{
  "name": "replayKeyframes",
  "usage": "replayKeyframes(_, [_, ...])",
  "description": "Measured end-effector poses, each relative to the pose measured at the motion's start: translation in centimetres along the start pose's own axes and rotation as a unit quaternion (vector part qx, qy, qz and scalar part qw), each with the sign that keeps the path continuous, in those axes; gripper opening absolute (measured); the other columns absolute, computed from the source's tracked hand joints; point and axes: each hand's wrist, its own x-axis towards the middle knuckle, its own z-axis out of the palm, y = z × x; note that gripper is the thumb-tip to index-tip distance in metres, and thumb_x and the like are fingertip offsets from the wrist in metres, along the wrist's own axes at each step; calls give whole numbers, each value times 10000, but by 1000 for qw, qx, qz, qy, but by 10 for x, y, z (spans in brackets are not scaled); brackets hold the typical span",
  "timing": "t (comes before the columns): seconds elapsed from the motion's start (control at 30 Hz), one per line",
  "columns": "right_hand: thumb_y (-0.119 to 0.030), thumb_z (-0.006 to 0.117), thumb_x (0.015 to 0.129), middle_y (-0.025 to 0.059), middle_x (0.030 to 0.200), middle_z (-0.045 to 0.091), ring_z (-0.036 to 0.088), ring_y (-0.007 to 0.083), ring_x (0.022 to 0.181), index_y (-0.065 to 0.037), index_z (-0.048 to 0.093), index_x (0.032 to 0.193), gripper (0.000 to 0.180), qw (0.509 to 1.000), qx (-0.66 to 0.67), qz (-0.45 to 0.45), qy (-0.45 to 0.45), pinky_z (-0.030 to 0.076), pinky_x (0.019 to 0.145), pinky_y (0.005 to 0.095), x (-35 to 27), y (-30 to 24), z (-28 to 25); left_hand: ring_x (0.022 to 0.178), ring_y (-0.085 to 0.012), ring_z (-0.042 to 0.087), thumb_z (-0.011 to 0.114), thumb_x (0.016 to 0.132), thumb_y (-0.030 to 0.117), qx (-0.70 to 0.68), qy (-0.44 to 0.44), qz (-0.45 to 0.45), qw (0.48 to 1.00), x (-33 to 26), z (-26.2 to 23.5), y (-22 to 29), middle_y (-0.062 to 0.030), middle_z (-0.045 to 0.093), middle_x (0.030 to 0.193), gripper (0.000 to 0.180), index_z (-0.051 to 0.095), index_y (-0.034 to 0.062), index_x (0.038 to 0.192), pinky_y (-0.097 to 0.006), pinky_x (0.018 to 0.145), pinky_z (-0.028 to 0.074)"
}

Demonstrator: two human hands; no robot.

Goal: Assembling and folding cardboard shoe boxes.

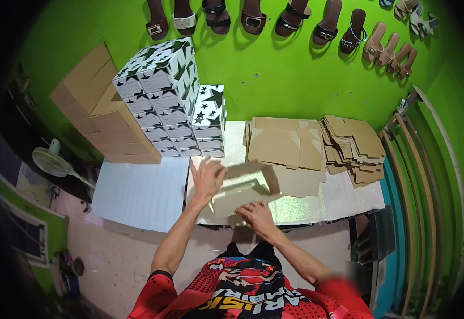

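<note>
A partly folded cardboard box (242, 204) lies on the table in front of me, its far and right walls raised around an open inside. My left hand (208, 179) is at the box's left end, with bent fingers closed on the cardboard near the far left corner. At the near edge my right hand (257, 217) grips the cardboard, its fingers curled over the edge. Both forearms reach in from below. The left end of the box is partly hidden by my left hand.
Beyond the box lie flat cardboard blanks (277, 143), with another pile of cut cardboard (354, 146) to their right. Star-printed boxes (171, 95) and plain brown boxes (117, 130) stand stacked at the left. Sandals (253, 18) hang on the green wall. A fan (51, 161) stands far left.
</note>
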Motion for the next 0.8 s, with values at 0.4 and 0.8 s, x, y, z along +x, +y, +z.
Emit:
replayKeyframes(0.4, [-232,615,977,106,1506,596,554,400,1380,-278,591,1469,495,986,-38,81,-141,321,1162,722,-32,-37,59,1011,-429,695,574,1053,387,-32,-123,-141,982,-38,62,-40,-159,714,1107,304,648,129,1196,-622,878,515])
replayKeyframes(0.8, [-181,548,976,119,1491,571,596,372,1322,-211,493,1521,549,966,-237,-65,-79,476,1082,577,-7,70,49,1011,-441,697,580,1038,370,-22,-215,-21,976,-22,61,-68,-198,710,1145,612,391,241,1606,-548,872,559])
